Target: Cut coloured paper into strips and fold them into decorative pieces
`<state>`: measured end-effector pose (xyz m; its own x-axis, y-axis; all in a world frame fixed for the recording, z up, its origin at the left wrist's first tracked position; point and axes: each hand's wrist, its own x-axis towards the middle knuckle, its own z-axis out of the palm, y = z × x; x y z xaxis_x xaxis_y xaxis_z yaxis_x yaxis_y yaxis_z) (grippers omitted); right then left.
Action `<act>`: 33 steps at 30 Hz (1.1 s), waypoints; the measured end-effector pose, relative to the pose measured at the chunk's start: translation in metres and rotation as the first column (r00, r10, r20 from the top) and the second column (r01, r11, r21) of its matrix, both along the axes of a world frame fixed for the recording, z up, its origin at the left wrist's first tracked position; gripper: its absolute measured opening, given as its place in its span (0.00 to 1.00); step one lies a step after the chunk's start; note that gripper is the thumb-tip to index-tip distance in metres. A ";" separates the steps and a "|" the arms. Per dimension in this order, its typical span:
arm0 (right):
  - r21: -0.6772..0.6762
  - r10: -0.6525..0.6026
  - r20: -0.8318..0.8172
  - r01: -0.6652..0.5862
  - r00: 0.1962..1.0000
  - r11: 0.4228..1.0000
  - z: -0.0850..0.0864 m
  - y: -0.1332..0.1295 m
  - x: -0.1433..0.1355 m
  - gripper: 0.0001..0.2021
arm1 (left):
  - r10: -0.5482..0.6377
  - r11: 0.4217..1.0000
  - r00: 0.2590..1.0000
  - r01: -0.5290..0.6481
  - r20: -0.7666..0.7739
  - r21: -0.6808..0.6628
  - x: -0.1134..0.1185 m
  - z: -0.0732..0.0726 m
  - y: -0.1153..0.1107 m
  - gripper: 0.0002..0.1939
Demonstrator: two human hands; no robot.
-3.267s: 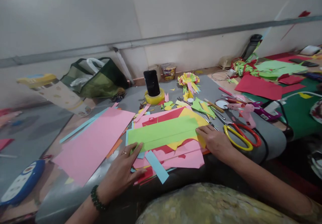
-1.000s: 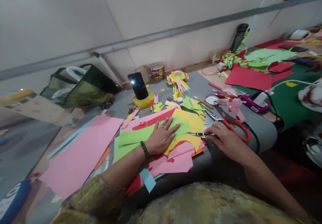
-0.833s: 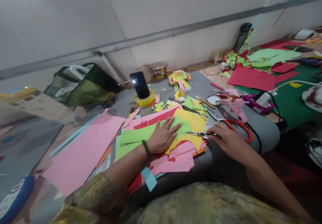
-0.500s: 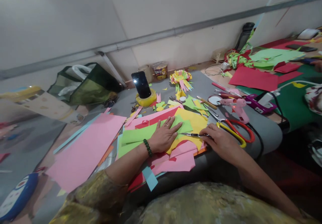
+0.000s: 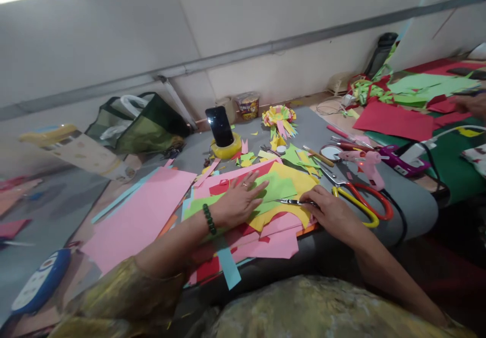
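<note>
My left hand (image 5: 238,204) lies with its fingers spread on a light green paper sheet (image 5: 281,188), a dark green bead bracelet at its wrist. My right hand (image 5: 328,209) grips a slim, pointed metal tool (image 5: 291,202) with a dark handle; its exact kind cannot be made out. The tool's tip points left over the lower edge of the green sheet. Beneath lies yellow paper (image 5: 306,178) with a curved cut-out, on top of pink sheets (image 5: 275,246) and red paper. A light blue strip (image 5: 230,269) hangs over the table's front edge.
Large scissors (image 5: 364,204) with red and yellow handles and a pink glue gun (image 5: 364,163) lie to the right. A phone (image 5: 220,127) stands in a yellow tape roll (image 5: 227,148). Left are a large pink sheet (image 5: 144,214) and a tumbler (image 5: 81,151). Another person's hand (image 5: 474,106) is far right.
My left hand has slid left on the green sheet. My right hand keeps its grip on the tool near the same paper edge. Another person's hand has appeared at the right, and the view has shifted slightly.
</note>
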<state>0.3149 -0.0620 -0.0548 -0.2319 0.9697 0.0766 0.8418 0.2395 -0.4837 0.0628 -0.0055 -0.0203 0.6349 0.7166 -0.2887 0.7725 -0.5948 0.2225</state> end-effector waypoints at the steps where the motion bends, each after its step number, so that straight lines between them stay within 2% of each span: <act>1: 0.010 0.005 0.000 -0.005 1.000 1.000 -0.001 0.001 0.000 0.08 | -0.031 0.999 0.999 0.032 -0.015 0.020 -0.010 0.000 0.000 0.28; 4: 0.043 0.025 0.015 -0.025 1.000 0.999 -0.004 0.003 -0.001 0.09 | -0.051 0.998 0.997 0.052 -0.051 0.020 -0.034 -0.007 -0.001 0.28; 6: 0.061 0.037 0.044 -0.040 0.998 0.997 -0.004 0.003 -0.003 0.09 | -0.036 0.999 0.998 0.036 -0.048 0.012 -0.041 -0.014 -0.001 0.28; 12: 0.072 0.082 0.092 -0.088 0.992 0.993 0.001 -0.001 -0.005 0.10 | -0.030 0.999 1.000 0.030 0.004 0.044 -0.042 -0.025 0.000 0.27; 17: 0.097 0.092 0.110 -0.103 0.990 0.990 0.006 -0.001 -0.014 0.10 | -0.018 0.999 1.000 0.018 -0.003 0.048 -0.041 -0.024 -0.001 0.27; 24: 0.067 0.145 0.130 -0.154 0.981 0.986 0.014 0.003 -0.020 0.09 | -0.015 0.998 1.000 0.016 -0.008 0.063 -0.041 -0.023 -0.001 0.27; 27: 0.081 0.140 0.097 -0.148 0.985 0.986 0.013 0.007 -0.013 0.09 | -0.008 0.999 1.000 0.008 -0.009 0.041 -0.035 -0.022 -0.001 0.27; 30: 0.095 0.107 0.060 -0.112 0.992 0.989 0.010 0.010 -0.005 0.09 | -0.001 1.000 1.000 0.001 0.011 0.021 -0.019 -0.023 -0.002 0.27; 33: 0.078 0.081 0.049 -0.084 0.996 0.993 0.007 0.014 0.000 0.08 | 0.065 0.997 0.997 -0.067 0.030 0.043 -0.001 -0.023 -0.004 0.27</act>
<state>0.3145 -0.0479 -0.0479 -0.3158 0.9384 0.1405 0.8385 0.3453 -0.4215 0.0618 -0.0094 -0.0434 0.5933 0.7689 -0.2383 0.8041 -0.5524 0.2197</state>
